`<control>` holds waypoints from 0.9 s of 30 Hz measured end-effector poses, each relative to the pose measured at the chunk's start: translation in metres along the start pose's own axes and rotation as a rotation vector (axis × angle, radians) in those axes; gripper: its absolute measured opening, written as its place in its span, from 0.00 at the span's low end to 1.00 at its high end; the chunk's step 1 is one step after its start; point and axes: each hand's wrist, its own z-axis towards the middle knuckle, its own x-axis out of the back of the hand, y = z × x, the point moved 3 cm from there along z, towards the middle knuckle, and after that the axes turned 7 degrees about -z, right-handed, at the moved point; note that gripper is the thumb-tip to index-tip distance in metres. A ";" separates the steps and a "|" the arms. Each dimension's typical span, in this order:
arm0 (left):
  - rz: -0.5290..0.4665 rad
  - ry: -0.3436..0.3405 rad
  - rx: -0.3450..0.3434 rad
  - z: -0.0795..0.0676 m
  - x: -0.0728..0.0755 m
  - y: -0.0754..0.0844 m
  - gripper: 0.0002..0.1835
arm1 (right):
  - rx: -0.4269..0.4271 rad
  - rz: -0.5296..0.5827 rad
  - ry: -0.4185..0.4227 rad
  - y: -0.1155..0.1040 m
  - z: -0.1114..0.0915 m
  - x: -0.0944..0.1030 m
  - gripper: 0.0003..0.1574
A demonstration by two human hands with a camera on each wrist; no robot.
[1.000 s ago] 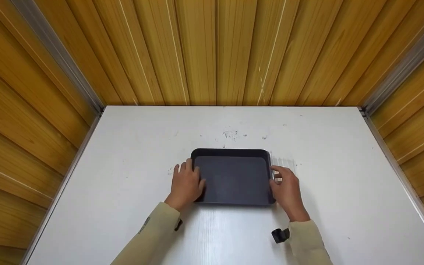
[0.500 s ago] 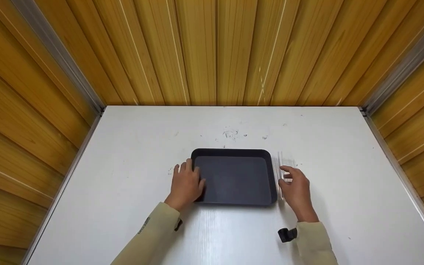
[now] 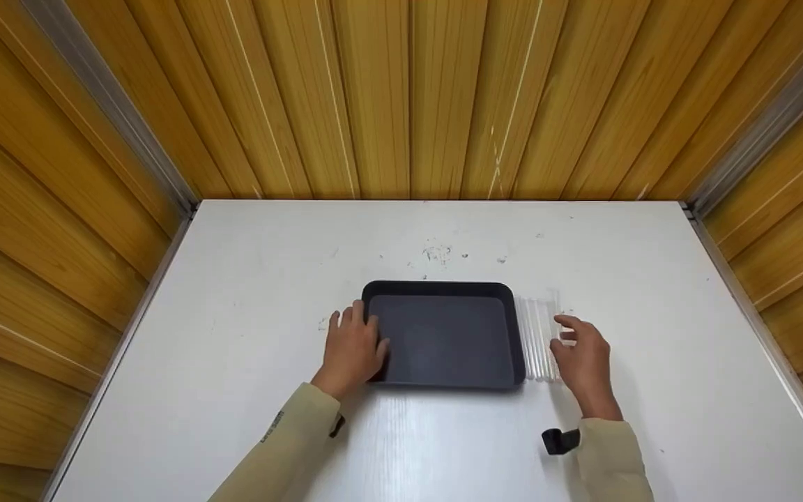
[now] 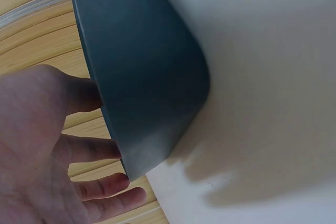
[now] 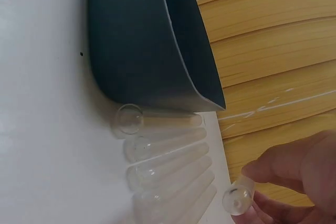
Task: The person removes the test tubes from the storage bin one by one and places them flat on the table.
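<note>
A dark grey rectangular tray [image 3: 443,341] lies on the white table. My left hand [image 3: 351,348] rests on its left rim, thumb over the inside, the other fingers nearly straight. In the left wrist view, thumb and index finger pass behind the rim of the tray [image 4: 136,66]. To the right of the tray, my right hand [image 3: 583,359] pinches a clear test tube [image 5: 239,199] between thumb and fingers. Several more clear test tubes [image 3: 535,341] lie side by side along the tray's right wall, at the held tube's left.
Yellow wood-patterned panels [image 3: 408,97] wall in the back and both sides of the table [image 3: 269,265]. Small dark marks [image 3: 436,253] spot the tabletop behind the tray. A black wrist camera [image 3: 559,441] sticks out from my right sleeve.
My right hand has moved rightward from the tray's right rim with the test tube, uncovering the row of tubes. My left hand and the tray have stayed in place.
</note>
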 end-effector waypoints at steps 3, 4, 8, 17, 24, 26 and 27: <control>-0.009 -0.007 0.005 0.000 0.001 0.000 0.24 | -0.024 -0.001 -0.003 0.004 0.002 0.002 0.26; -0.011 -0.007 0.006 0.000 0.001 0.000 0.24 | -0.033 -0.001 -0.006 0.006 0.002 0.003 0.26; -0.011 -0.001 0.001 0.000 0.002 0.000 0.24 | -0.066 -0.011 -0.019 0.012 0.004 0.003 0.27; -0.021 -0.008 0.003 -0.001 0.001 -0.001 0.24 | -0.098 -0.019 -0.031 0.025 0.006 0.004 0.27; -0.003 -0.003 -0.001 -0.001 -0.001 -0.001 0.24 | -0.116 -0.041 -0.044 0.032 0.009 0.002 0.27; 0.007 -0.004 -0.002 0.000 -0.001 -0.001 0.25 | -0.117 -0.044 -0.049 0.033 0.010 0.001 0.27; 0.005 -0.003 0.000 0.000 -0.002 0.000 0.24 | -0.119 -0.043 -0.054 0.034 0.010 0.001 0.27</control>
